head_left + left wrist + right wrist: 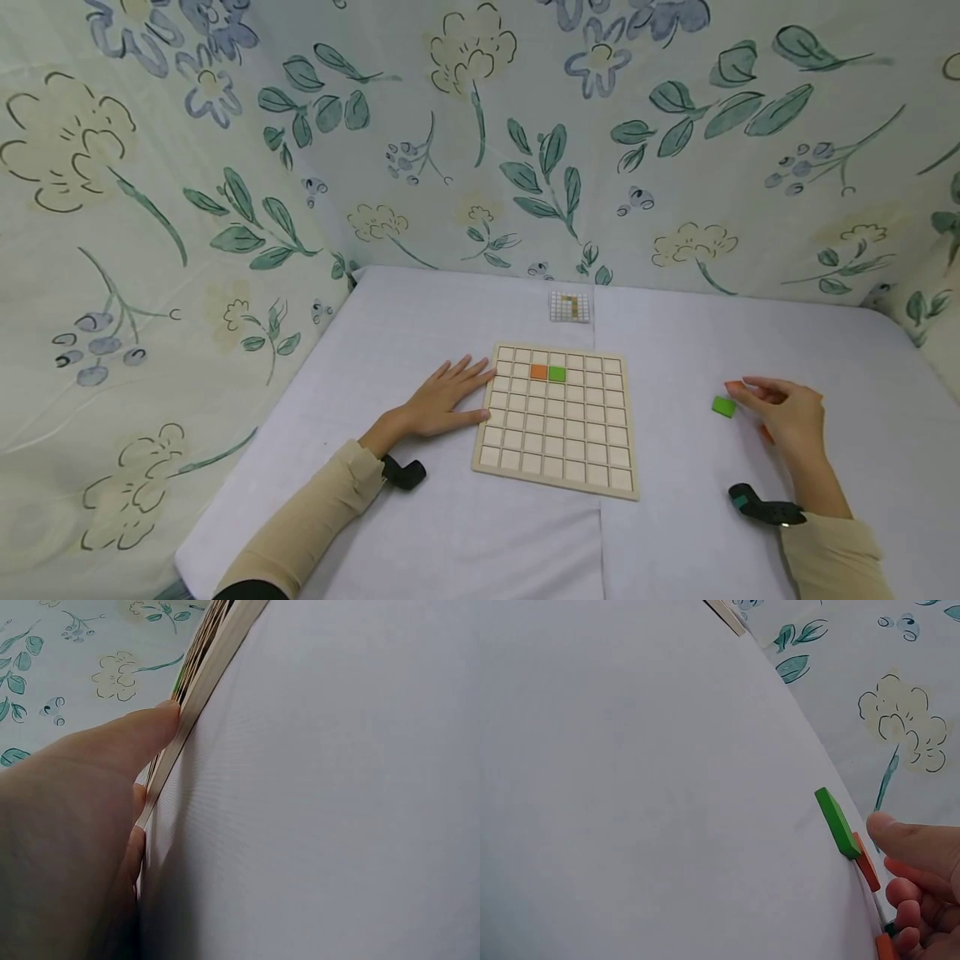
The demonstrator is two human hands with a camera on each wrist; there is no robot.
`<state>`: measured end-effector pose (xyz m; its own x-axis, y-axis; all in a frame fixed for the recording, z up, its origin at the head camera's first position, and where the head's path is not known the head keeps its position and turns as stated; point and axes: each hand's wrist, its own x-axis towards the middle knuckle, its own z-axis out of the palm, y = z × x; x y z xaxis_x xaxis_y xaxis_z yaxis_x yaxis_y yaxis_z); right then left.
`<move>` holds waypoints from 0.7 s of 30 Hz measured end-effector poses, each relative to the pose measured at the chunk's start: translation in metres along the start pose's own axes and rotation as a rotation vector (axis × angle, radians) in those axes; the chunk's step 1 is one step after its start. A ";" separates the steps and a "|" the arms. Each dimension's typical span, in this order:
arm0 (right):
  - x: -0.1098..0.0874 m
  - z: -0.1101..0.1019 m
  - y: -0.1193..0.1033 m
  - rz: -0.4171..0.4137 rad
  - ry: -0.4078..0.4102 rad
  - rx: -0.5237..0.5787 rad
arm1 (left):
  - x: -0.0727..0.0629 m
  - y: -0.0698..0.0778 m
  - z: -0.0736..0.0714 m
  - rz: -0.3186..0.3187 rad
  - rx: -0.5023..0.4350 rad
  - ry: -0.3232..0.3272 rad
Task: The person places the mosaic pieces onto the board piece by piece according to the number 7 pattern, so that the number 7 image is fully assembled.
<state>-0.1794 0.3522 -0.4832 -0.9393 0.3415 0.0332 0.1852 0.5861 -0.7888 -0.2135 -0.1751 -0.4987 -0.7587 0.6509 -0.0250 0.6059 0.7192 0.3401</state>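
Note:
A square wooden grid board (480, 462) lies on the table. An orange tile (538, 372) and a green tile (557, 374) sit side by side in its upper cells. My left hand (448, 402) is spread flat, its fingertips and thumb (161, 724) touching the board's left edge. To the right of the board, my right hand (787, 417) has its thumb and forefinger at another orange tile (733, 385); whether they grip it cannot be made out. Beside that tile lies a loose green tile (837, 823). Under the curled fingers another orange piece (886, 947) partly shows.
A small card with a grid pattern (569, 307) lies behind the board. White cloth (420, 533) covers the table, with a fold running toward the front. Flower-printed curtain (480, 192) surrounds the table at the back and sides.

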 end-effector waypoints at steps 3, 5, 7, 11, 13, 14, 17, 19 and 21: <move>0.000 0.001 0.002 -0.011 0.015 -0.043 | 0.000 0.000 0.000 -0.001 0.008 -0.001; 0.001 0.002 0.003 -0.020 0.029 -0.073 | 0.000 0.000 0.000 0.000 0.013 0.001; 0.001 0.002 0.005 -0.037 0.038 -0.102 | 0.000 0.001 0.000 -0.002 0.017 0.000; 0.001 0.004 0.007 -0.077 0.052 -0.155 | 0.000 0.002 -0.002 -0.004 0.007 0.004; 0.000 0.005 0.008 -0.099 0.056 -0.172 | -0.001 0.003 -0.002 -0.006 0.003 0.005; 0.000 0.006 0.008 -0.108 0.058 -0.181 | -0.001 0.003 -0.002 -0.006 0.002 0.005; -0.001 0.006 0.007 -0.134 0.066 -0.192 | -0.001 0.004 -0.002 -0.003 -0.003 0.012; -0.002 0.006 0.006 -0.146 0.069 -0.195 | -0.001 0.004 -0.002 0.001 -0.009 0.018; -0.003 0.005 0.005 -0.153 0.073 -0.195 | -0.001 0.005 -0.002 0.003 -0.014 0.024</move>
<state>-0.1776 0.3503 -0.4903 -0.9385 0.2858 0.1935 0.1011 0.7636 -0.6377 -0.2102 -0.1732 -0.4952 -0.7626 0.6469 -0.0014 0.6049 0.7138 0.3529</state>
